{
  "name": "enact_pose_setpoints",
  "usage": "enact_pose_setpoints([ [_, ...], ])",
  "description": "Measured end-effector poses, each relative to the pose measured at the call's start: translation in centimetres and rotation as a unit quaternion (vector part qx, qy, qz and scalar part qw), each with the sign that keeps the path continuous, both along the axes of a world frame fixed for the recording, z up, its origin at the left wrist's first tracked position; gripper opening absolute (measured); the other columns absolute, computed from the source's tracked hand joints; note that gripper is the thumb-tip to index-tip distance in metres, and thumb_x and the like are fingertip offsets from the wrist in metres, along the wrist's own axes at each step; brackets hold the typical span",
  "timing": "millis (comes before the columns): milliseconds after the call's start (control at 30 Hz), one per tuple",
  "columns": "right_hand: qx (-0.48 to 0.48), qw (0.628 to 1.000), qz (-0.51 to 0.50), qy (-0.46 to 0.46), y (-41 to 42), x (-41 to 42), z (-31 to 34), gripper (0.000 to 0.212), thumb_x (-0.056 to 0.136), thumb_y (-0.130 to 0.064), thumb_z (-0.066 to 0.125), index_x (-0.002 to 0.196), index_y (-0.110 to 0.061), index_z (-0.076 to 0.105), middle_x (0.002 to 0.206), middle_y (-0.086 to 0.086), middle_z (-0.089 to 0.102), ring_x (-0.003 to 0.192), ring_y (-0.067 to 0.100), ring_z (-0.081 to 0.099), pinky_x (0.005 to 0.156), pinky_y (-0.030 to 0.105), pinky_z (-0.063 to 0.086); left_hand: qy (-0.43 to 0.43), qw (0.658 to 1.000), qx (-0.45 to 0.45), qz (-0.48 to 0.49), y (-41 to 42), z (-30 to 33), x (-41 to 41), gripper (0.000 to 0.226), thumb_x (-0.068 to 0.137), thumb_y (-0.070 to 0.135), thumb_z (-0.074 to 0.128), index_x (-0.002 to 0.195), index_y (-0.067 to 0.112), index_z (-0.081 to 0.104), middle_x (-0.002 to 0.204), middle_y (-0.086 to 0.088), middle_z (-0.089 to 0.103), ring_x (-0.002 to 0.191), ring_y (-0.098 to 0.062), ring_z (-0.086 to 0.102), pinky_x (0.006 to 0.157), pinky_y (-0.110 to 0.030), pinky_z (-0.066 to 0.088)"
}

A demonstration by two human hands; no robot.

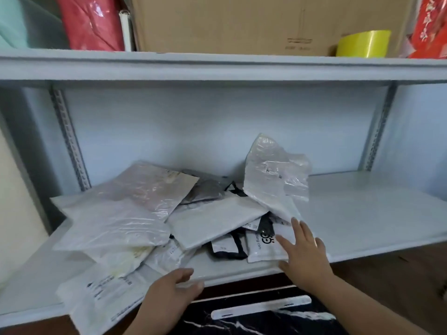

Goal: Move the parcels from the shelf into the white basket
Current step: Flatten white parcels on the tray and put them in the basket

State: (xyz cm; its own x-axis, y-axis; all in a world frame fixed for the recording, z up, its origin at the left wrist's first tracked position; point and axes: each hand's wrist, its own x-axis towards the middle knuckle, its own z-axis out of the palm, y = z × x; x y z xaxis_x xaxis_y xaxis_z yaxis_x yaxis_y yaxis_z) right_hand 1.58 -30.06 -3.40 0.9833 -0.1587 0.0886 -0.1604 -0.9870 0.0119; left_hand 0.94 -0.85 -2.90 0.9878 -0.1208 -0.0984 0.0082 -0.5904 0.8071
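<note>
Several white and grey plastic mailer parcels (135,209) lie in a loose heap on the left and middle of the pale grey shelf (362,213). One white crinkled parcel (273,175) leans upright at the heap's right side. My right hand (304,255) lies with straight fingers on a white parcel with black print (260,247) near the shelf's front edge. My left hand (169,293) rests at the front edge beside a printed white parcel (101,293) that overhangs it, fingers loosely curled and holding nothing. The white basket is not in view.
The upper shelf (217,66) carries a cardboard box (242,22), a red bag (92,22), a yellow tape roll (362,43) and red packaging (430,27). A white strip (261,308) lies on a dark marbled surface below. The shelf's right half is bare.
</note>
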Motion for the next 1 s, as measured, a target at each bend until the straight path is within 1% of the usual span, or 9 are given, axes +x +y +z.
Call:
enact_pose_setpoints([
  [300, 0.012, 0.998, -0.052, 0.031, -3.4, 9.8, -0.7, 0.052, 0.098, -0.032, 0.039, 0.148, -0.039, 0.024, 0.16, 0.003, -0.016, 0.146, 0.029, -0.016, 0.114, 0.059, 0.009, 0.0, 1.0, -0.008, -0.01, -2.7, -2.8, 3.8, 0.028, 0.077, 0.035, 0.077, 0.1, 0.041, 0.063, 0.097, 0.018, 0.068, 0.088, 0.009, 0.061, 0.073, -0.002, 0.039],
  [367, 0.037, 0.997, -0.052, 0.032, -3.9, 10.5, -0.1, 0.054, 0.098, -0.028, 0.037, 0.15, -0.03, 0.021, 0.161, -0.004, -0.004, 0.148, 0.024, -0.005, 0.114, 0.058, 0.009, -0.002, 0.999, -0.032, -0.002, -3.1, -3.2, 4.4, 0.025, 0.076, 0.033, 0.078, 0.098, 0.038, 0.066, 0.093, 0.016, 0.071, 0.091, 0.002, 0.064, 0.083, -0.009, 0.044],
  [433, 0.03, 0.998, -0.054, -0.004, -4.1, 10.8, 0.8, 0.051, 0.098, -0.029, 0.036, 0.148, -0.024, 0.026, 0.16, -0.006, 0.009, 0.144, 0.019, 0.016, 0.113, 0.054, 0.013, 0.011, 0.998, -0.062, 0.009, -3.7, -3.3, 4.8, 0.027, 0.072, 0.036, 0.082, 0.096, 0.036, 0.07, 0.092, 0.015, 0.074, 0.092, -0.003, 0.068, 0.095, -0.029, 0.05],
  [567, -0.035, 0.96, 0.023, -0.276, -2.1, 8.3, 3.7, 0.036, 0.09, -0.031, 0.046, 0.119, -0.017, 0.062, 0.137, -0.003, 0.049, 0.113, 0.024, 0.049, 0.095, 0.045, 0.025, 0.017, 0.984, -0.176, 0.034, -5.4, -1.8, 4.6, 0.068, 0.041, 0.058, 0.076, 0.103, 0.03, 0.069, 0.097, 0.01, 0.075, 0.094, -0.008, 0.069, 0.092, -0.037, 0.053],
  [633, -0.082, 0.926, 0.086, -0.358, 0.4, 5.0, 4.7, 0.03, 0.08, -0.028, 0.06, 0.105, -0.012, 0.069, 0.126, 0.002, 0.056, 0.099, 0.026, 0.052, 0.086, 0.042, 0.028, 0.058, 0.945, -0.32, 0.043, -6.6, -0.5, 3.9, 0.094, 0.035, 0.055, 0.083, 0.12, 0.021, 0.061, 0.109, 0.0, 0.072, 0.099, -0.015, 0.07, 0.087, -0.036, 0.055],
  [700, -0.071, 0.915, 0.174, -0.357, 4.2, 0.0, 4.4, 0.03, 0.074, -0.027, 0.067, 0.101, -0.012, 0.07, 0.125, 0.004, 0.057, 0.093, 0.026, 0.054, 0.081, 0.042, 0.03, 0.12, 0.881, -0.457, 0.03, -7.8, 1.4, 2.8, 0.117, 0.033, 0.052, 0.092, 0.135, 0.014, 0.048, 0.12, -0.009, 0.066, 0.104, -0.026, 0.068, 0.087, -0.045, 0.055],
  [767, -0.019, 0.912, 0.254, -0.322, 8.5, -4.7, 2.6, 0.031, 0.073, -0.032, 0.062, 0.1, -0.017, 0.072, 0.121, 0.002, 0.062, 0.089, 0.022, 0.058, 0.08, 0.038, 0.033, 0.145, 0.849, -0.507, 0.022, -8.2, 2.3, 1.0, 0.103, 0.05, 0.046, 0.092, 0.132, 0.0, 0.049, 0.115, -0.02, 0.067, 0.099, -0.035, 0.068, 0.085, -0.048, 0.056],
  [867, 0.112, 0.913, 0.315, -0.232, 10.5, -9.7, 0.2, 0.039, 0.081, -0.046, 0.052, 0.113, -0.028, 0.064, 0.123, -0.005, 0.062, 0.103, 0.013, 0.056, 0.087, 0.032, 0.033, 0.151, 0.874, -0.452, 0.095, -6.8, 1.2, -2.2, 0.045, 0.08, 0.018, 0.073, 0.113, -0.009, 0.06, 0.085, -0.019, 0.072, 0.075, -0.032, 0.07, 0.069, -0.04, 0.057],
  [1000, 0.334, 0.905, 0.102, -0.243, 5.7, -12.9, -1.4, 0.056, 0.088, -0.064, 0.045, 0.126, -0.025, 0.059, 0.136, -0.002, 0.052, 0.127, 0.013, 0.042, 0.105, 0.04, 0.037, 0.211, 0.87, -0.442, 0.059, -1.9, -1.9, -8.6, 0.045, 0.078, 0.005, 0.063, 0.123, 0.003, 0.057, 0.11, -0.021, 0.069, 0.097, -0.037, 0.069, 0.079, -0.046, 0.056],
])
